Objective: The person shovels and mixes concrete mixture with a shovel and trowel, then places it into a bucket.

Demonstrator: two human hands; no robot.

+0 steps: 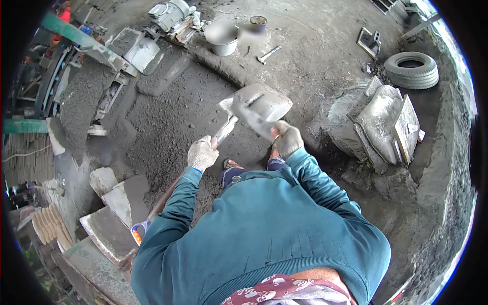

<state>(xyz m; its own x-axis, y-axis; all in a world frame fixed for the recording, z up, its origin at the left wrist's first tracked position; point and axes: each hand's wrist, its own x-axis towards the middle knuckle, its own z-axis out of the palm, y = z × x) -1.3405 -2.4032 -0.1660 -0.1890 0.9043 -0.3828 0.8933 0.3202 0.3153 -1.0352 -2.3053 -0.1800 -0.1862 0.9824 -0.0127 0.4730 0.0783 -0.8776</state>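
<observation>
Two hands in off-white knit gloves, both closed. Left hand [202, 153] is wrapped round a long-handled tool with a brown shaft and pale, smeared metal upper part [225, 130]; right hand [288, 138] grips the near end of a flat grey blurred piece [250, 118], material unclear. Pale, rounded, dusty sack-like thing [272, 104] is the landmark: the tool lies on its near-left side, long axis slanting, metal end pointing away toward it, shaft running back under the left forearm. Contact between tool and flat piece: cannot tell. Left of landmark: coarse dark gravelly mix [165, 124]. Beyond it: wooden-handled metal hammer [268, 55], round whitish bucket [225, 47]. Right: crumpled grey sacks [378, 114], ribbed rubber tyre [413, 76] farther off.
</observation>
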